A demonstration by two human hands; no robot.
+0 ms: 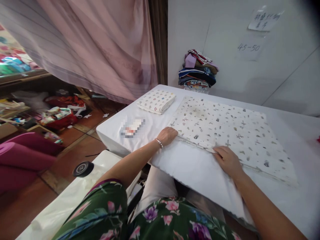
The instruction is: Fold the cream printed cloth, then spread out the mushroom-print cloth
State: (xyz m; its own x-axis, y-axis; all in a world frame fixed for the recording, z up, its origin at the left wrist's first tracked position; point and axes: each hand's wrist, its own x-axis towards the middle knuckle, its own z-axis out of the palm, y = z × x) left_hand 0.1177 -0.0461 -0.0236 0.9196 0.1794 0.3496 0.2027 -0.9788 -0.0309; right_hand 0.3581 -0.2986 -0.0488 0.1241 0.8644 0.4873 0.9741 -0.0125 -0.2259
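A white cloth with small printed figures lies folded in layers, flat on the table in front of me. My left hand, with a bracelet at the wrist, is closed on its near left corner. Farther right along the same near edge, my right hand pinches the cloth's layers between thumb and fingers. Beyond my left hand sits a smaller folded cloth with a grey pattern and a few red and blue prints. A blurred-out small item lies to the left of my left hand.
The table has a white cover. Folded fabrics are stacked at its back against the wall, where paper notes hang. A pink curtain drapes at the left. A black roll rests on a white surface beside me; pink rolls lie farther left.
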